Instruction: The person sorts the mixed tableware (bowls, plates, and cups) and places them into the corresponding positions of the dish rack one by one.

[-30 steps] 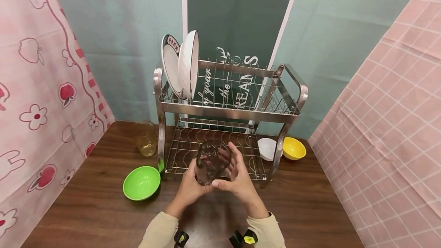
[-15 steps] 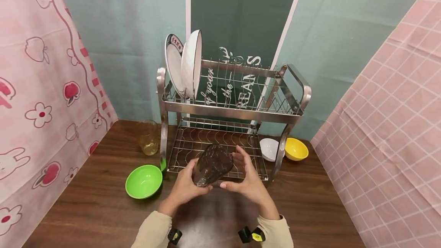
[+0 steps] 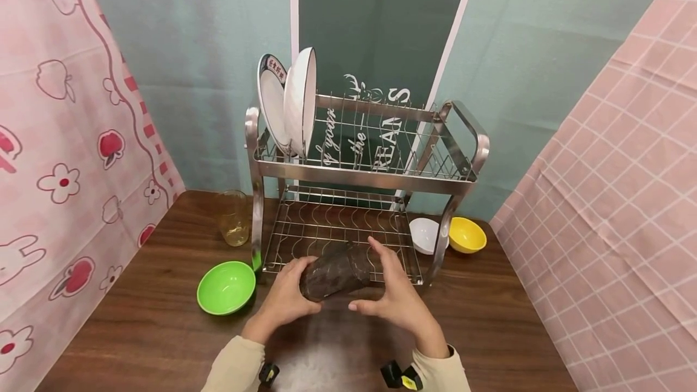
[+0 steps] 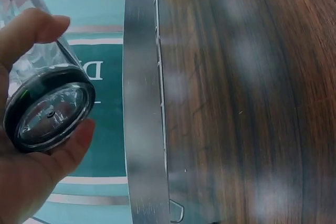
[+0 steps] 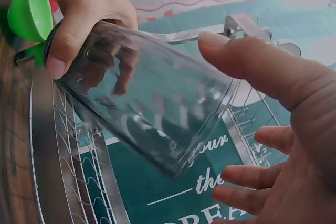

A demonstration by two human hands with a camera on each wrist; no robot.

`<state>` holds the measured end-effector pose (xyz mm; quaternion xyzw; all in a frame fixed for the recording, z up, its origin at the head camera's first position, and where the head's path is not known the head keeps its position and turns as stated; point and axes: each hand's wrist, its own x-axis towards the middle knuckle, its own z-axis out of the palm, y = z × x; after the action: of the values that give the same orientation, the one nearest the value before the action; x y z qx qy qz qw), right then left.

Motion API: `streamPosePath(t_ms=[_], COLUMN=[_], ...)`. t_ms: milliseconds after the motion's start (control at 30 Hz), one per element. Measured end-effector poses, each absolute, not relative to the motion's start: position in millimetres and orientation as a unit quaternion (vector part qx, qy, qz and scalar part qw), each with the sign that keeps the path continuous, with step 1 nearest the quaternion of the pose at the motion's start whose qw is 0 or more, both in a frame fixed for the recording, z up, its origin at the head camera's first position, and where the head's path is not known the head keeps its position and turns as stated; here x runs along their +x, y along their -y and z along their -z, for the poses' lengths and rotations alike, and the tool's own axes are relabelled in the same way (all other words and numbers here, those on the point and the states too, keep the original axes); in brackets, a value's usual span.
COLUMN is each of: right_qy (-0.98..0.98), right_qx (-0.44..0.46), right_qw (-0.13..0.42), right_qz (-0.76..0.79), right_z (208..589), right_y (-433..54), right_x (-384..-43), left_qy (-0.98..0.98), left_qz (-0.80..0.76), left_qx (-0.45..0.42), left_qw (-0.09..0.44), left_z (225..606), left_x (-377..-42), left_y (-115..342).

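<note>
A clear, grey-tinted drinking glass lies tilted on its side in the air, in front of the dish rack's lower tier. My left hand grips it round the thick base end, which shows in the left wrist view as a dark ringed glass bottom. The glass's other end points toward my right hand. That hand is spread, fingers straight and thumb apart, beside the far end of the glass. In the right wrist view the right thumb comes close over the glass wall, the other fingers standing off from it.
A two-tier metal dish rack stands ahead, with a plate and a white bowl upright at its upper left. Left of it are an amber glass and a green bowl; at right, a white bowl and yellow bowl.
The glass has turned from nearly end-on toward the camera to lying sideways. My right hand has let go of it and moved off to the right; the left hand keeps hold.
</note>
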<state>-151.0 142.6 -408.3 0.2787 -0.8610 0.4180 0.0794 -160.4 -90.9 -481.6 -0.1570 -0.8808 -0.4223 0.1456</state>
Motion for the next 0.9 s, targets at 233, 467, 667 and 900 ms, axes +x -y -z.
streamPosePath(t_ms=[233, 467, 667, 900], right_qy=[0.891, 0.907, 0.915, 0.927], right_qx=[0.291, 0.308, 0.321, 0.326], right_qw=[0.088, 0.145, 0.151, 0.143], right_qz=[-0.336, -0.25, -0.193, -0.115], right_z=[404, 403, 405, 410], right_y=[-137, -131, -124, -113], right_x=[-150, -150, -150, -149], left_qy=[0.896, 0.907, 0.913, 0.915], left_qz=[0.39, 0.354, 0.319, 0.288], left_qx=[-0.166, -0.179, -0.195, -0.213], left_qw=[0.133, 0.143, 0.161, 0.184], left_z=[482, 480, 478, 474], left_x=[-159, -158, -156, -152], left_y=[92, 92, 91, 88])
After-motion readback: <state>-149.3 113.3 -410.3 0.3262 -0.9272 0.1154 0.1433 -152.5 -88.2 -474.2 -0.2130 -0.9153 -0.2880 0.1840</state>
